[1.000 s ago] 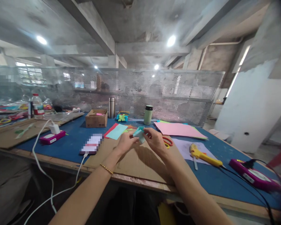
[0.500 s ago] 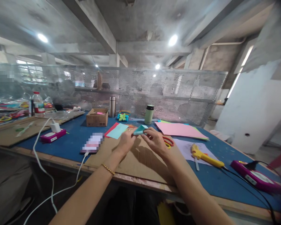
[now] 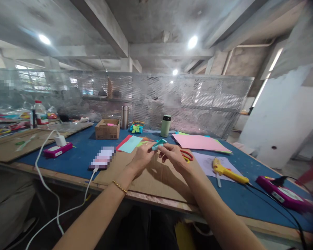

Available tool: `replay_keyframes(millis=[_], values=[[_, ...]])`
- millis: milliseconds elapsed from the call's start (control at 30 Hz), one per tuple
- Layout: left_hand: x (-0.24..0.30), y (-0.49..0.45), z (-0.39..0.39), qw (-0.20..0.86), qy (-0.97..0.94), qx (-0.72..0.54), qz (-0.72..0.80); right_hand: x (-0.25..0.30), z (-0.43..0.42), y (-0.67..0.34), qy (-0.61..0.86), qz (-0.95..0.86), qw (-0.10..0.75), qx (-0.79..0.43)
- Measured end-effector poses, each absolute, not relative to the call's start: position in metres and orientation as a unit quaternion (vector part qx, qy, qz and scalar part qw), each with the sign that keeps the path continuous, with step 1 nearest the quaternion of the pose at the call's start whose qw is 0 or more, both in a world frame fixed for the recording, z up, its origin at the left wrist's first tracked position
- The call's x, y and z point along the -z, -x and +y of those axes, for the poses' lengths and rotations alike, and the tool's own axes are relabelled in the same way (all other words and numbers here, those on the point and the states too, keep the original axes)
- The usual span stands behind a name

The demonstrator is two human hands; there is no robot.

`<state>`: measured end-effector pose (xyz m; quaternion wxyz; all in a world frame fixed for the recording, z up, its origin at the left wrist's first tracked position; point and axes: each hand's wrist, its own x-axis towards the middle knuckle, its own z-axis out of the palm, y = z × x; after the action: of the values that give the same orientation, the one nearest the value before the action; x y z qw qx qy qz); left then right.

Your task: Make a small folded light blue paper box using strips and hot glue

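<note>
hands: left hand (image 3: 142,158) and right hand (image 3: 173,156) close together, fingertips of both pinched on a teal folded paper (image 3: 159,143); beaded bracelet (image 3: 119,187) on the left wrist
paper place: between the two sets of fingertips, held just above the cardboard sheet (image 3: 156,184), not lying on it
paper axis: long axis runs roughly left to right from hand to hand, right end a bit higher; a pointed corner sticks out past the right fingertips toward the far side; exact fold shape too small to tell
under hands: brown cardboard sheet flat on the table (image 3: 78,156), reaching to the near edge
surface: blue mat over the table top, wood edge at the near side
right of hands: scissors (image 3: 187,155) with red-orange handles just beside the right hand; pale paper sheet (image 3: 206,163), then yellow glue gun (image 3: 228,172) with a black cord; magenta device (image 3: 284,192) well apart
beyond hands: teal sheet (image 3: 130,144), pink sheets (image 3: 198,142), green flask (image 3: 166,125), steel flask (image 3: 124,117), cardboard box (image 3: 107,129)
left of hands: phone (image 3: 102,159) on a white cable; second magenta device (image 3: 58,150) with a white charger (image 3: 59,140), plastic bottle (image 3: 40,113) far off
room: perforated metal screen (image 3: 198,100) behind the table, concrete beams, round ceiling lights, white wall to the right
</note>
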<state>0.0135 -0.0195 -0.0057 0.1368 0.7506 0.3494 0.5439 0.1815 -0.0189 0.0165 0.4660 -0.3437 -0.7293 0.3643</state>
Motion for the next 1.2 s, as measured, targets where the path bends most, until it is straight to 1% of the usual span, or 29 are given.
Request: replay_keyframes(millis=[233, 533, 733, 1200], values=[[0.0057, -0.0129, -0.0193, 0.131, -0.754, -0.548, 0.338, -0.0189, -0.0190, -0.1827, 0.327, -0.714, 0.463, -0.411], [0.0082, -0.0124, -0.0172, 0.095, -0.766, -0.543, 0.331, -0.0232, -0.0215, -0.1785, 0.381, -0.681, 0.455, -0.428], [0.0068, -0.0131, -0.0200, 0.109, -0.765, -0.537, 0.338, -0.0209, -0.0167, -0.1815, 0.359, -0.670, 0.462, -0.457], [0.0097, -0.0129, -0.0174, 0.080, -0.770, -0.541, 0.330, -0.0221, -0.0181, -0.1825, 0.334, -0.663, 0.454, -0.492]])
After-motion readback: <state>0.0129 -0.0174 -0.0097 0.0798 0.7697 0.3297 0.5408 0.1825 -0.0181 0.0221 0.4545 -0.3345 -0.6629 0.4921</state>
